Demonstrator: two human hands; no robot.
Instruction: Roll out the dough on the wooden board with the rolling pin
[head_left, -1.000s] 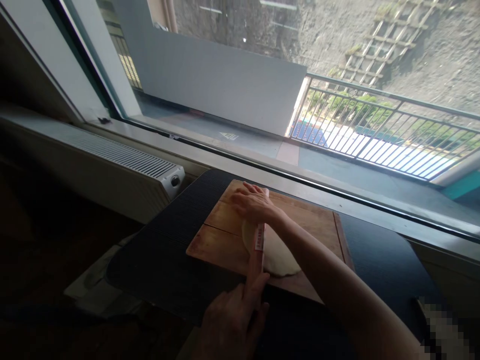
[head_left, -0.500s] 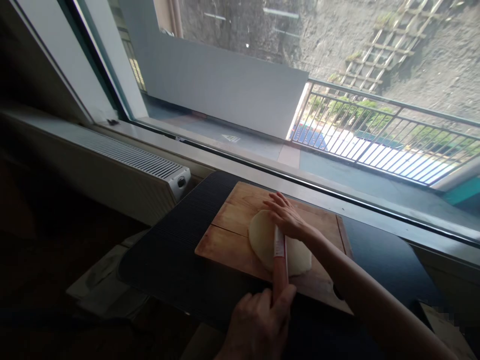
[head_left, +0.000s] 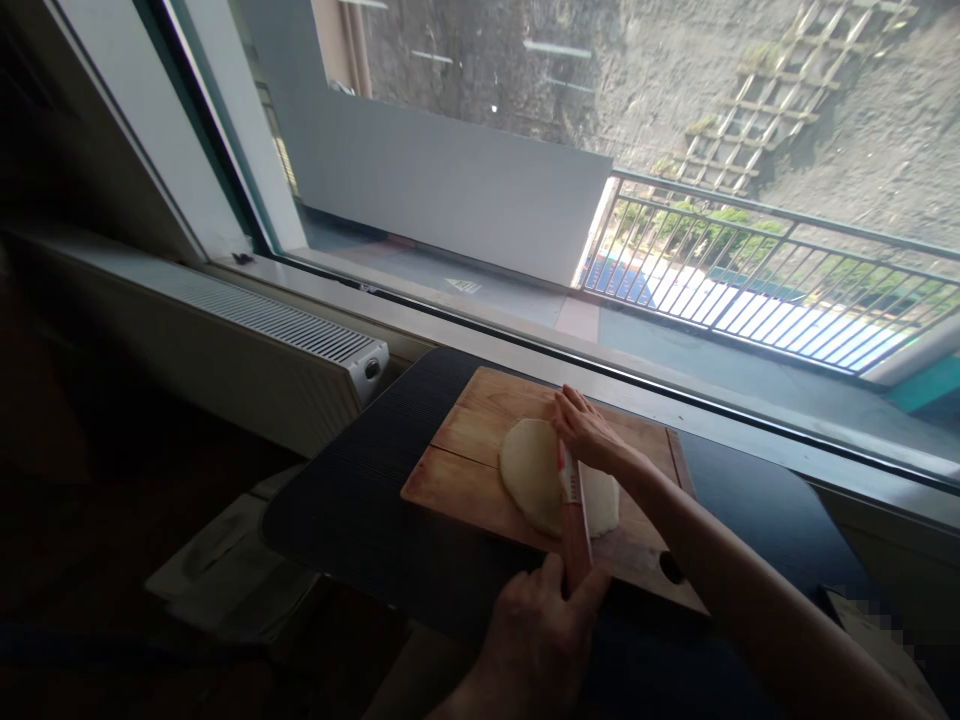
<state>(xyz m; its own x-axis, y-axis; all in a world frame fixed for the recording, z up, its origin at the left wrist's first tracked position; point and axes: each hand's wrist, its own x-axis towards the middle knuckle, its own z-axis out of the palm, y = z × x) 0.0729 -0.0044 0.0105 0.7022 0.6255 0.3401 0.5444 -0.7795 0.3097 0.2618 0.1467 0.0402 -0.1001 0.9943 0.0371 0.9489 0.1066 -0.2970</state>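
A wooden rolling pin (head_left: 577, 545) with a red and white label lies across a flat, pale, roundish sheet of dough (head_left: 526, 465). My left hand (head_left: 540, 615) is wrapped round the near end of the pin. At the far end, my right hand (head_left: 586, 430) is closed over the pin, its forearm reaching in from the lower right. Under the dough is a wooden cutting board (head_left: 469, 425), with a split line on its left part and a dark hole near its front right corner. The pin hides a strip of the dough.
The board rests on a black table (head_left: 352, 485) against a window sill (head_left: 495, 345). A white radiator (head_left: 322, 360) stands to the left. Below the table's left end is a pale, blurred object (head_left: 225, 575). Outside the window are a railing (head_left: 750, 270) and a rough slope.
The pin has shifted to the right over the dough and turned slightly. My right hand's fingers, spread before, are now closer together over its far end. The view has shifted slightly.
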